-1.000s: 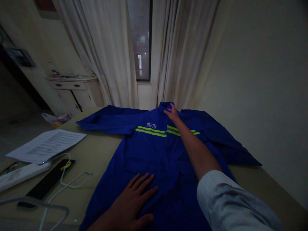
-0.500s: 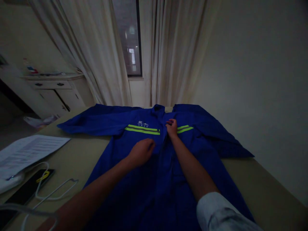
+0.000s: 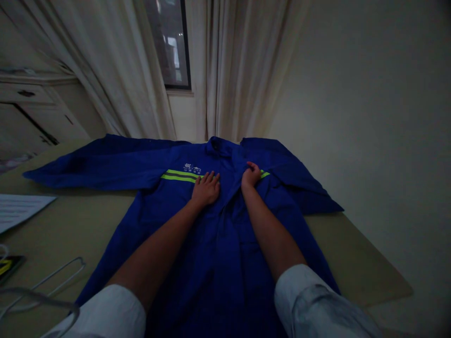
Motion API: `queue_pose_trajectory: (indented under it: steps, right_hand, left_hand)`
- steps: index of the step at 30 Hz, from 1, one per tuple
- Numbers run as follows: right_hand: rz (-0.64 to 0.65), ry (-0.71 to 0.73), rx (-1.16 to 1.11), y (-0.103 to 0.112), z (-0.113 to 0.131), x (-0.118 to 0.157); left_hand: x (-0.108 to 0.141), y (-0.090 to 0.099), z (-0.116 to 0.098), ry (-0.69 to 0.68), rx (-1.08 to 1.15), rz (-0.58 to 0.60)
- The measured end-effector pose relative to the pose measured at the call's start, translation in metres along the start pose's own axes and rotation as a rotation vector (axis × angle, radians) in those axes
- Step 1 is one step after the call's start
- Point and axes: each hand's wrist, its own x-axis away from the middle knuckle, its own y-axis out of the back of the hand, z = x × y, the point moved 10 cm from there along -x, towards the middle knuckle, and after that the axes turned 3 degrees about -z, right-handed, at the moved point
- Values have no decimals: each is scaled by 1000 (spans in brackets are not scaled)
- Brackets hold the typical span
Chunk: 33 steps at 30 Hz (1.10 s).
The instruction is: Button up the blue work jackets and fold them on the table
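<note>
A blue work jacket (image 3: 211, 263) with yellow-green and grey reflective stripes lies spread face up, its collar at the far end and its sleeves out to both sides. White printing (image 3: 192, 168) shows on the chest at the left. My left hand (image 3: 207, 188) rests flat on the chest, fingers spread over the left stripe (image 3: 178, 175). Across the front opening, my right hand (image 3: 251, 175) is closed on the jacket's front edge and lifts it slightly. That hand covers part of the right stripe (image 3: 265, 174).
The jacket lies on a beige table (image 3: 95, 216). At its left are a printed paper sheet (image 3: 23, 209), a white cable (image 3: 45, 288) and a dark flat object (image 3: 10, 267) with a yellow mark. Curtains (image 3: 243, 70), a window and a white cabinet (image 3: 31, 103) stand behind.
My left hand has moved forward and opened flat onto the chest. The right hand keeps its hold, and the front edge is now pulled up more. The view has shifted right and down.
</note>
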Motion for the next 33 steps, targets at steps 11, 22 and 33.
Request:
queue_pose_trajectory:
  steps: [11, 22, 33]
  right_hand:
    - [951, 646, 652, 44, 86, 246]
    - [752, 556, 729, 98, 75, 245]
    - [797, 641, 1046, 44, 79, 240]
  left_hand:
    - [6, 32, 5, -1, -9, -132]
    - [109, 38, -19, -79, -81, 2]
    - [130, 44, -12, -85, 116, -100]
